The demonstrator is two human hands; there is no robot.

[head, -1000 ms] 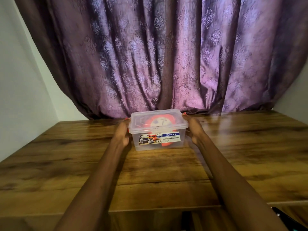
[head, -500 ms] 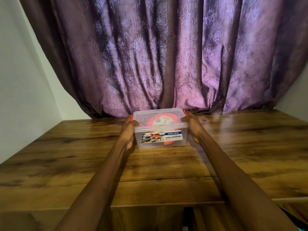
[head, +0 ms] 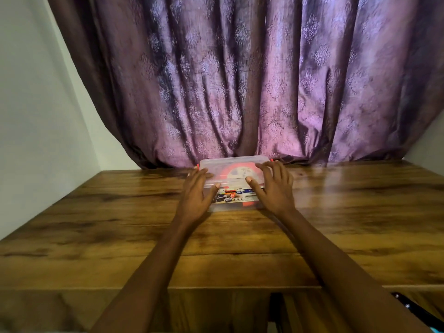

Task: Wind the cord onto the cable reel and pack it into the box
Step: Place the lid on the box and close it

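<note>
Clear plastic, lid on, the box (head: pixel 234 186) sits at the far middle of the wooden surface (head: pixel 120 236), just in front of a purple patterned curtain (head: pixel 240 80). Through its lid and walls shows the orange cable reel (head: pixel 236 174) with a pale round centre; the cord cannot be made out through the plastic. A printed label (head: pixel 236 194) runs along the near wall, partly hidden by the hands. Small orange clips show at the lid's two far corners.

Both hands reach in from below on bare forearms. The left hand (head: pixel 195 195) lies at the box's left end, fingers straight and spread, fingertips over the lid's left edge and the thumb pointing across the near wall; its grip is apart, clasping nothing. The right hand (head: pixel 276 186) covers the box's right end, fingers straight and fanned over the lid, thumb stretched toward the label; its grip is likewise apart. Motion blur softens both hands, so whether they touch the plastic cannot be told.

Pale walls (head: pixel 36 116) flank the curtain left and right. A dark object (head: pixel 413 308) shows below the surface's near edge at lower right.
</note>
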